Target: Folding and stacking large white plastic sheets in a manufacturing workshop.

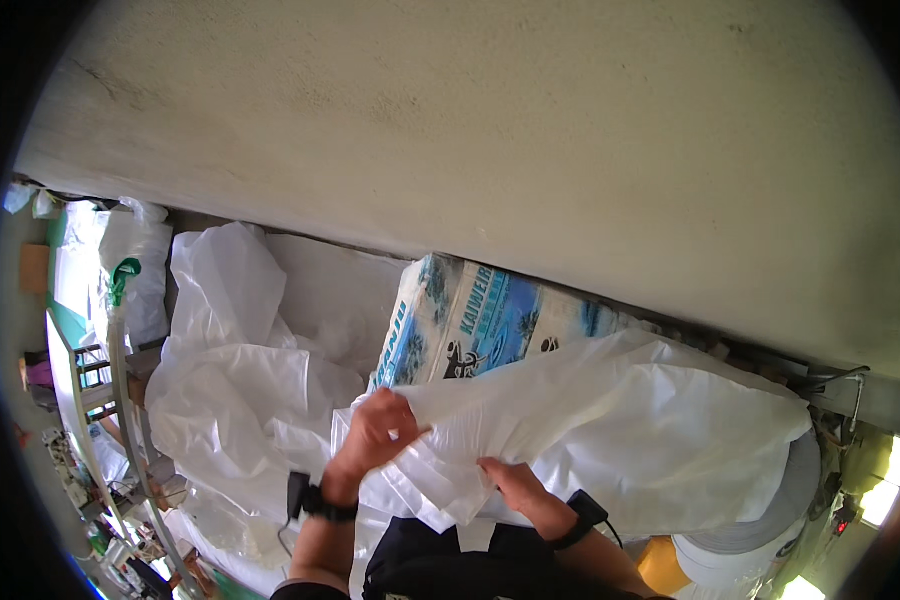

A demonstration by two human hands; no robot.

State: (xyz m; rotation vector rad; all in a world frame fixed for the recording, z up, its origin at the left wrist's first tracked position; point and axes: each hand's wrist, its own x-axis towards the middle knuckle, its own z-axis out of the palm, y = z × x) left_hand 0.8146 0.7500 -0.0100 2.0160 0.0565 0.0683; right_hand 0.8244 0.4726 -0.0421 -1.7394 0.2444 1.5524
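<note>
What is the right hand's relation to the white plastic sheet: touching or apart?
Touching: the head view shows the right hand pinching the white plastic sheet.

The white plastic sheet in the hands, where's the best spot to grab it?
Probably by its gathered folds, coming from the person's near side: there the white plastic sheet bunches up close to the body, likely easy to pinch, while the rest spreads out wide.

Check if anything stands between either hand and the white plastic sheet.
Nothing visible does: the left hand and right hand both grip the white plastic sheet directly. The printed box lies beyond them.
</note>
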